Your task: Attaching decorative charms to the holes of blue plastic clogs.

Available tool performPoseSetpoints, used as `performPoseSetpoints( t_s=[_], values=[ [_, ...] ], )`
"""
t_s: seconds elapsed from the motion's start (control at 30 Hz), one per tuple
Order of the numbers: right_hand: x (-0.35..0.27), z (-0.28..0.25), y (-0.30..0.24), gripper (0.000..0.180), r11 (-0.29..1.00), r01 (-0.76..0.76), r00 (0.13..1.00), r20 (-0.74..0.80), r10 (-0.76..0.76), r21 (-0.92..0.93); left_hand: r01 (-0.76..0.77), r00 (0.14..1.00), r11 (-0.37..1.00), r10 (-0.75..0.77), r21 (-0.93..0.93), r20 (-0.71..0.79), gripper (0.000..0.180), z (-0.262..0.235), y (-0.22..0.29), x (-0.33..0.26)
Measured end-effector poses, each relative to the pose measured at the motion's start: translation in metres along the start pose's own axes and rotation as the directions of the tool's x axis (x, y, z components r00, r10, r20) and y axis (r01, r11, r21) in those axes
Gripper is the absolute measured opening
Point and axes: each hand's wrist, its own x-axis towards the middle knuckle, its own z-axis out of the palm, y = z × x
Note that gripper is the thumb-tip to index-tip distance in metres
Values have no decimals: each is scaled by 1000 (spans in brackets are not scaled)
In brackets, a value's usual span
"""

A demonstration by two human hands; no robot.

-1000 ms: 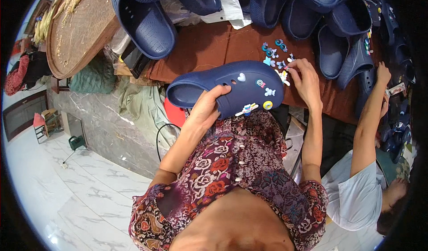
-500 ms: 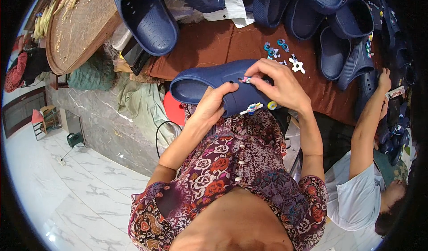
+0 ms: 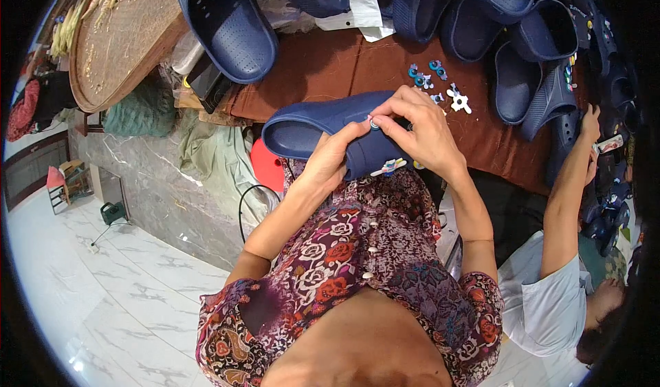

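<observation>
Left hand (image 3: 330, 163) wrapped around the side of a navy clog (image 3: 323, 129), thumb on top, fingers curled under, firm hold; clog sits above the person's lap, heel opening pointing away from the left hand toward the person's left. Right hand (image 3: 419, 129) on the clog's toe end, thumb and forefinger pinched closed on a small round charm (image 3: 373, 123) pressed against the upper, right where the two thumbs meet. Another charm, white and multicoloured (image 3: 390, 167), sits on the clog's side just under the right hand. Just past the right hand, loose charms (image 3: 440, 88) lie on the brown-covered desk (image 3: 344, 67), blue ones and a white one, close together. Beyond those, a heap of navy clogs (image 3: 515, 36) along the desk's far edge; one big clog (image 3: 230, 26) lies sole-in-view beyond the left hand. Further out on the left-hand side, a round woven tray (image 3: 120, 39) with dry stalks on it. To the right of the right hand, another person in a white shirt reaches an arm (image 3: 570, 180) up to the desk edge, their hand by a small red-and-white thing (image 3: 608, 144); can't tell what it is. Marble floor (image 3: 103, 297) below.
</observation>
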Motion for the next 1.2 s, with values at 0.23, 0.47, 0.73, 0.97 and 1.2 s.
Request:
performPoseSetpoints(
  t_s=[0.23, 0.47, 0.73, 0.97, 1.2],
  values=[
    [-4, 8, 0, 12, 999, 32, 995, -91, -34, -21, -42, 999, 998, 42, 42, 1, 29, 0, -3, 1],
    [-11, 4, -1, 11, 998, 64, 992, -106, -63, 3, -13, 1000, 999, 13, 41, 5, 29, -2, -2, -1],
    [-13, 10, -2, 13, 997, 67, 990, -118, -73, -48, -102, 995, 994, 101, 50, 24, 28, -6, -10, 2],
    [-17, 14, -10, 9, 988, 107, 985, -122, -121, -113, -130, 991, 985, 131, 113, -2, 26, -10, -15, 4],
    [-20, 6, -10, 12, 998, 56, 988, -142, -58, -23, -97, 995, 991, 95, 93, 24, 29, -8, -12, 2]
  ],
)
